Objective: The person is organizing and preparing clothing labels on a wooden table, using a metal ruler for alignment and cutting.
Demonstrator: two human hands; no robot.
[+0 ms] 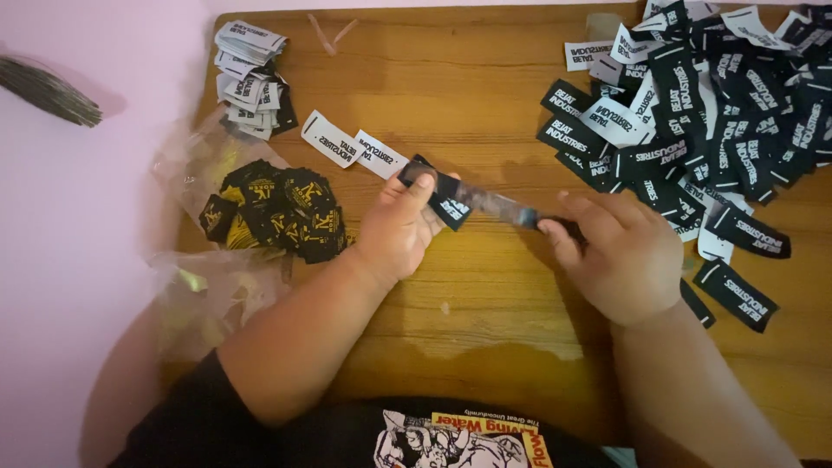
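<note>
Black cloth tag [446, 198] hangs stretched between both hands over the wooden counter [485, 95]. The left hand [400, 230] pinches one end; the right hand [620, 251] pinches the other. It looks light and floppy, best held by its ends. The middle is blurry.

**Items on the desk apart from the work in hand**

Landmark: wooden desk [485, 113]. At its far left corner, a stack of white labels [247, 78]. At its left edge, black-and-gold labels [277, 212] lie on a clear plastic bag [204, 286]. Off its left side, on the pink surface [78, 260], a dark fibre bundle [48, 91].
</note>
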